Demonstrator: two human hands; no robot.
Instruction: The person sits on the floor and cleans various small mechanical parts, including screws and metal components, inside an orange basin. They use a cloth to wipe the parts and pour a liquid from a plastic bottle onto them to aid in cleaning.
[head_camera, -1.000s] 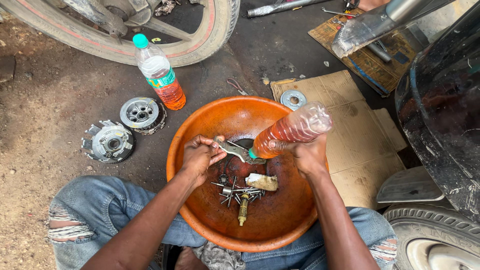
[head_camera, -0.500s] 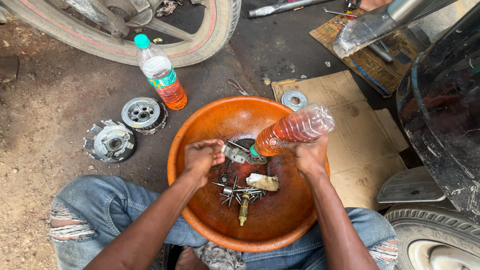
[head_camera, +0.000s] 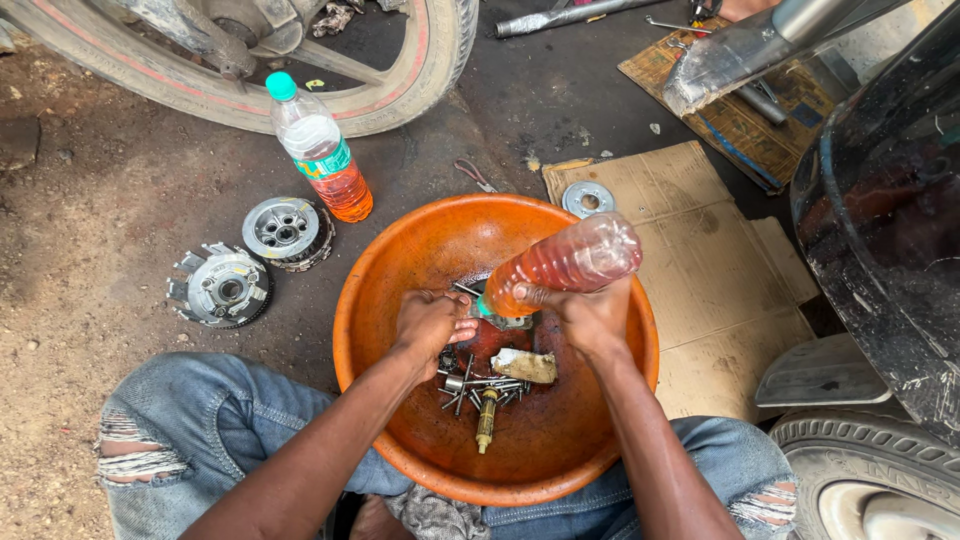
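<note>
An orange plastic basin (head_camera: 400, 250) sits between my knees. My right hand (head_camera: 590, 320) grips a clear plastic bottle (head_camera: 565, 263) of reddish liquid, tilted with its neck down into the basin. My left hand (head_camera: 430, 322) is closed around a small metal part, mostly hidden in the fist, right at the bottle's mouth. Below both hands, on the basin floor, lie several bolts and springs (head_camera: 480, 385), a brass-coloured fitting (head_camera: 486, 420) and a small dirty block (head_camera: 525, 366).
On the dirt to the left lie two round metal clutch parts (head_camera: 222, 288) (head_camera: 286, 230) and an upright bottle (head_camera: 322, 150) half full of orange liquid. A motorcycle wheel (head_camera: 420, 70) stands behind. Flat cardboard (head_camera: 690, 250) with a metal ring (head_camera: 588, 199) lies right; a dark vehicle body (head_camera: 890, 220) and tyre (head_camera: 865, 480) crowd the right edge.
My left hand has closed over the metal part and drawn in closer to the bottle's mouth. The bottle has tipped a little lower into the basin.
</note>
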